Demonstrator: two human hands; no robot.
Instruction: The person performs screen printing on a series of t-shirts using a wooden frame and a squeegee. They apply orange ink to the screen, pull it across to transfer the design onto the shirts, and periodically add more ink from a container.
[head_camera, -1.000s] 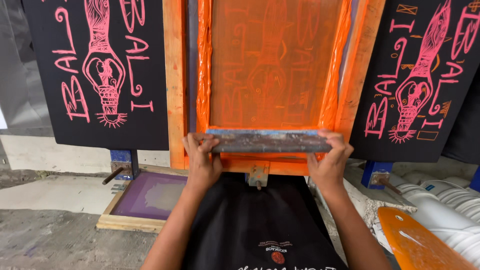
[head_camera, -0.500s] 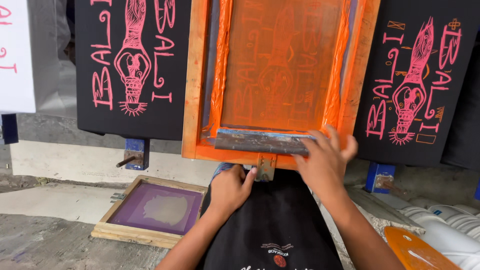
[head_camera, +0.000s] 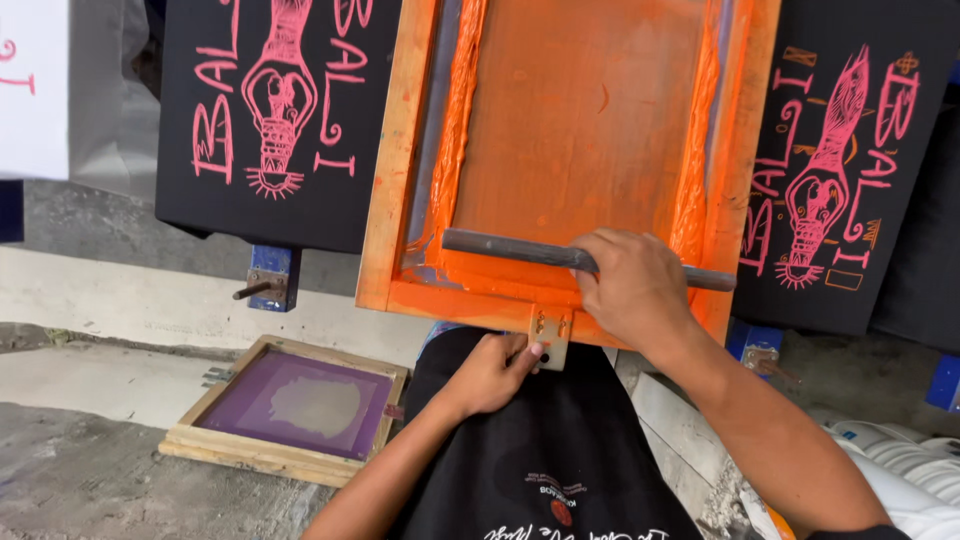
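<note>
Left to right: one purple-meshed spare screen lay on the floor. My left hand, fingers curled, rested on one soft, limp black shirt under the frame. One orange wooden screen frame, stiff, ink-slick, hung tilted above. My right hand gripped one rigid squeegee mid-bar, fingers wrapped tight. Two printed black shirts flanked it.
</note>
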